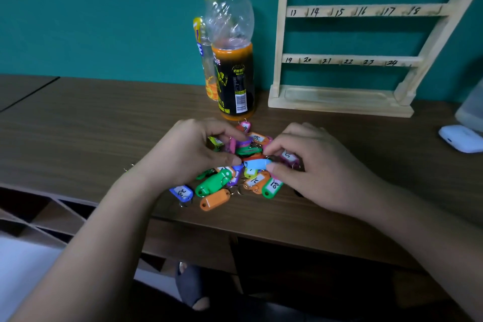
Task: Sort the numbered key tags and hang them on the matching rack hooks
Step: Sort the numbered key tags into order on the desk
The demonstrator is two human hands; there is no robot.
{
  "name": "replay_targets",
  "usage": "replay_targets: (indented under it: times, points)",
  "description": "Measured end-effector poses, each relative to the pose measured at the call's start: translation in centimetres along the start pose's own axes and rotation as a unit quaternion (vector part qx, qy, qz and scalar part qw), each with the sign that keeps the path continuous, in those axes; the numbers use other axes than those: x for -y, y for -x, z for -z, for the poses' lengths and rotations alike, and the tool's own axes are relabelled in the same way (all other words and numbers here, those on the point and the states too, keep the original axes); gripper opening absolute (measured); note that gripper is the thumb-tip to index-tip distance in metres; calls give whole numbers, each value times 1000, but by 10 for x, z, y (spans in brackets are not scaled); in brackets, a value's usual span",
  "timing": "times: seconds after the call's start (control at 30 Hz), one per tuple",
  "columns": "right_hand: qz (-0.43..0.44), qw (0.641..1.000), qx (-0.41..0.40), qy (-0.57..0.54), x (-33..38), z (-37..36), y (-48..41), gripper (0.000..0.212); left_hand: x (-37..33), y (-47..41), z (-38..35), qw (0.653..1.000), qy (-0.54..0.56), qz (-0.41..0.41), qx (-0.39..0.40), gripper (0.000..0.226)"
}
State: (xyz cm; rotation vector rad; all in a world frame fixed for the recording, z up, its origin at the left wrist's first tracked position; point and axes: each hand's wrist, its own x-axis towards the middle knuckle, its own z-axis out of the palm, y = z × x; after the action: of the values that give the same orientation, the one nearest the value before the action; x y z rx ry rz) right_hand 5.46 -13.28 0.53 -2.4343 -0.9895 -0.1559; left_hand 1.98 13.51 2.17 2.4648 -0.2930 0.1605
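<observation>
Now reaches centre-frame into key tags (213, 181) with curled left hand (188, 151), grip unclear; pinches light-blue tag (257, 164) with right hand (321, 165); rack (366, 10) upper right.

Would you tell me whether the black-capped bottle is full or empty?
Neither: the black-capped bottle holds orange liquid up to about its middle; the upper part is clear and empty.

Our brown table (91, 125) holds key tags (222, 180) heaped between our left hand (188, 151) and right hand (321, 165), a bottle (232, 73) and wooden rack (339, 102) beyond them, and a white case (460, 138) right of both.
</observation>
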Motion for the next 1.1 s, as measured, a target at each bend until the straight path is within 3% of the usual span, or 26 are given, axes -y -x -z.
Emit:
replay_targets:
  times: [0.1, 0.27, 0.5, 0.7, 0.9, 1.1]
  points:
    - [20, 1000, 9, 1, 6, -8, 0, 30, 1, 3, 8, 997, 66, 26, 16, 43]
    - [42, 997, 61, 25, 3, -12, 0, 42, 11, 9, 13, 997, -7, 54, 52, 51]
    - [31, 995, 80, 48, -2, -5, 12, 48, 21, 18, 20, 996, 22, 60, 64, 49]
    - [40, 997, 39, 60, 0, -5, 16, 48, 44, 27, 35, 998, -9, 60, 22, 34]
    - [91, 991, 82, 51, 9, -16, 16, 47, 52, 26, 33, 995, -44, 92, -15, 22]
    - [73, 995, 33, 54, 11, -14, 7, 36, 61, 21, 32, 991, -66, 89, -73, 18]
